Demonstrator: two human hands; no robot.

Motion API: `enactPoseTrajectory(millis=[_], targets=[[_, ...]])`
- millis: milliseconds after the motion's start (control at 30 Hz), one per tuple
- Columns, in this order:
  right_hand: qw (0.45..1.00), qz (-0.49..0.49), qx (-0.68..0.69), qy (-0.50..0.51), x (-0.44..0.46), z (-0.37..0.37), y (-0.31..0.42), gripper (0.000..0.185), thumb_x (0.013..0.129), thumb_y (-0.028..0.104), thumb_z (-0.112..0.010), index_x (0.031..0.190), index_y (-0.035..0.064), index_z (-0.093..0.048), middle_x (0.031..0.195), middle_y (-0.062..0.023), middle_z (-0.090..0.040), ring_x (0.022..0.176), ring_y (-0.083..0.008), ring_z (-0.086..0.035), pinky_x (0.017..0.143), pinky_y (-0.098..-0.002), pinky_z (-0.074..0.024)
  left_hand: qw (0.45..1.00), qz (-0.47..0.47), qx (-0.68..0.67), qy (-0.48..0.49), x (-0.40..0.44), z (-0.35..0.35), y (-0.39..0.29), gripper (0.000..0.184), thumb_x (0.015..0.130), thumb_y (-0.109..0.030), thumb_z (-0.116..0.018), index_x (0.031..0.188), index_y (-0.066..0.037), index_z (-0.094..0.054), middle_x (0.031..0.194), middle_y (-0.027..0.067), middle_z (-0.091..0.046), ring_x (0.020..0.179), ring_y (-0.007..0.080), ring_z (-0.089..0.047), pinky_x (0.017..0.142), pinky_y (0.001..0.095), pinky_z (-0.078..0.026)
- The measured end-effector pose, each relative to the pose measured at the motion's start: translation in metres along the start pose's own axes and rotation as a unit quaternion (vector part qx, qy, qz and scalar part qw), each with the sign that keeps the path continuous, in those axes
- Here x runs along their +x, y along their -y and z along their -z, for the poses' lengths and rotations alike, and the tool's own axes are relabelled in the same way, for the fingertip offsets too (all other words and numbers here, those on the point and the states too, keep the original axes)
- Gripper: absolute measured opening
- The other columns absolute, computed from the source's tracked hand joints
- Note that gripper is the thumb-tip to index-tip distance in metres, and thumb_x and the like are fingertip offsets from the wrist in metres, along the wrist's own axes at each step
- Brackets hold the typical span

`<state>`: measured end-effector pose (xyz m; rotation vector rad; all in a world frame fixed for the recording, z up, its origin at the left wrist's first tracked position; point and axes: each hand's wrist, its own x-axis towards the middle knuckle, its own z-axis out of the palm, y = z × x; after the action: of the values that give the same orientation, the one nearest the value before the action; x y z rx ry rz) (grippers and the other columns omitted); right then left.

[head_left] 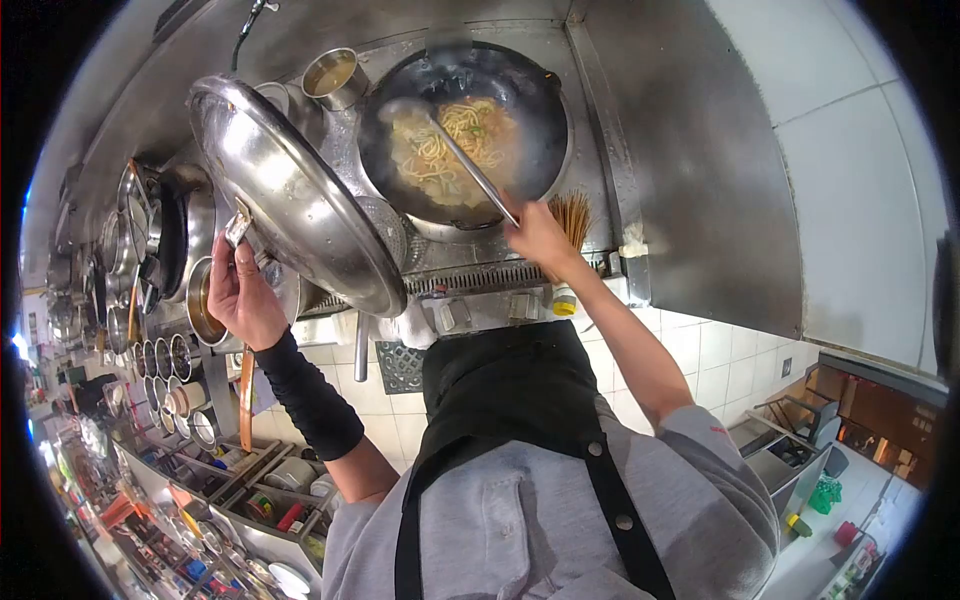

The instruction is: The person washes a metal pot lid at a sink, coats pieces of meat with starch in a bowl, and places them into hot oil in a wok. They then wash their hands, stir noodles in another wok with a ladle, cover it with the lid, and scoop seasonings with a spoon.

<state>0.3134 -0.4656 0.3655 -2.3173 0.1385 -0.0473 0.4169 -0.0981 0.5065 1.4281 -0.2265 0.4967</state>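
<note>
My left hand [247, 300] grips the handle of a large steel lid [300, 200], which is tilted on edge to the left of the wok. My right hand [540, 238] is closed around the handle of a ladle [465, 160]. The ladle's bowl end rests in the dark wok [545, 130], at the left edge of the food. Thick noodles [465, 125] lie in a brownish broth there, with steam over them. A bamboo wok brush [570, 217] stands just to the right of my right hand.
A metal pot of liquid [335, 78] sits behind the lid. A perforated strainer [382, 228] lies between lid and wok. A yellow-capped container [564, 300] stands at the stove's front edge. Metal containers [165, 355] and pans line the left side; a steel wall [690, 150] bounds the right.
</note>
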Motion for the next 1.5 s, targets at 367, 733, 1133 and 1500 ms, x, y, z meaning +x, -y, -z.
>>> enactPoseTrajectory(millis=[367,733,1133,1500], targets=[[0.971,-0.060,-0.232,0.016,-0.146,0.132,0.043,0.079,0.075,-0.004,-0.059,0.149,0.0177,-0.044,0.104,-0.0237,-0.066,0.078,-0.0374,-0.069,0.076,-0.0449,-0.0588,1.000,0.005,0.021,0.006,-0.004,0.001,-0.001,0.038,0.096,0.001,-0.062,0.130,0.014,-0.055,0.122,0.0166,-0.065,0.109,0.0159,-0.062,0.099,0.0277,-0.047],[0.968,-0.099,-0.218,0.075,-0.167,0.114,0.034,0.074,0.077,-0.006,-0.056,0.148,0.0029,-0.040,0.097,-0.0264,-0.065,0.084,-0.0401,-0.067,0.077,-0.0464,-0.0562,0.999,0.013,-0.025,0.022,0.010,-0.016,0.013,0.037,0.096,0.000,-0.062,0.131,0.012,-0.055,0.118,0.0143,-0.067,0.103,0.0144,-0.063,0.094,0.0252,-0.048],[0.997,-0.065,0.015,0.046,-0.159,0.072,0.088,0.069,0.078,-0.002,-0.055,0.144,-0.0089,-0.038,0.094,-0.0330,-0.063,0.083,-0.0486,-0.064,0.081,-0.0507,-0.0510,0.999,0.008,0.022,0.022,0.010,-0.013,0.010,0.037,0.096,0.000,-0.063,0.130,0.014,-0.055,0.119,0.0159,-0.066,0.105,0.0148,-0.063,0.097,0.0260,-0.046],[0.962,-0.116,-0.129,0.211,-0.159,0.162,0.096,0.074,0.078,-0.003,-0.052,0.150,0.0006,-0.035,0.101,-0.0283,-0.065,0.092,-0.0442,-0.065,0.089,-0.0485,-0.0530,0.996,0.030,0.025,0.081,0.014,-0.024,0.016,0.036,0.095,0.000,-0.064,0.129,0.011,-0.058,0.118,0.0133,-0.067,0.103,0.0131,-0.063,0.093,0.0248,-0.048]])
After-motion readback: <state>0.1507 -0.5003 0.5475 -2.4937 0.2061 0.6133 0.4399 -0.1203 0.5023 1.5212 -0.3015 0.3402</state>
